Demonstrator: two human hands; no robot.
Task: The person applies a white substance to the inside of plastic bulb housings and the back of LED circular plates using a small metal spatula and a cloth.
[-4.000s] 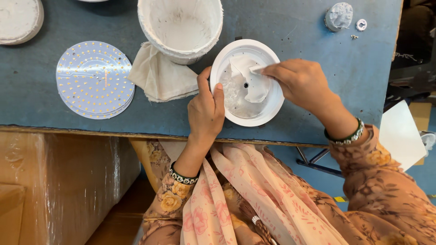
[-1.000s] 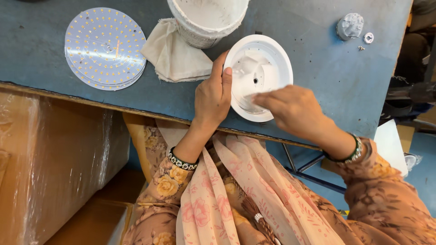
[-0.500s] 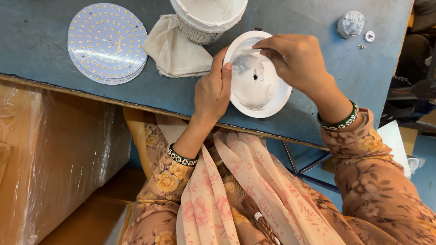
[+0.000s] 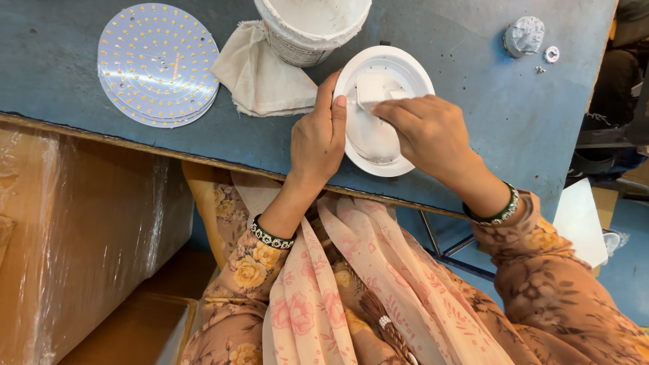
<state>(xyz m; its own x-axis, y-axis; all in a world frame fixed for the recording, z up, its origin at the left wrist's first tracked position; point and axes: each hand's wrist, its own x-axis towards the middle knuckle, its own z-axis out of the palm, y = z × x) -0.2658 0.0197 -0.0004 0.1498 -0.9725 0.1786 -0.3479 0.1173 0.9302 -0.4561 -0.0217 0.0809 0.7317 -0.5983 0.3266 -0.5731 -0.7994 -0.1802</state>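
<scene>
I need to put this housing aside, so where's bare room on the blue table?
Bare patches: between the white housing and the small grey part at right, and the near edge below the LED discs. Crowded: the middle, where cloth, tub and both hands meet.

Bright, even overhead light, soft shadows, sharp focus, slight wide-angle stretch at edges.
</scene>
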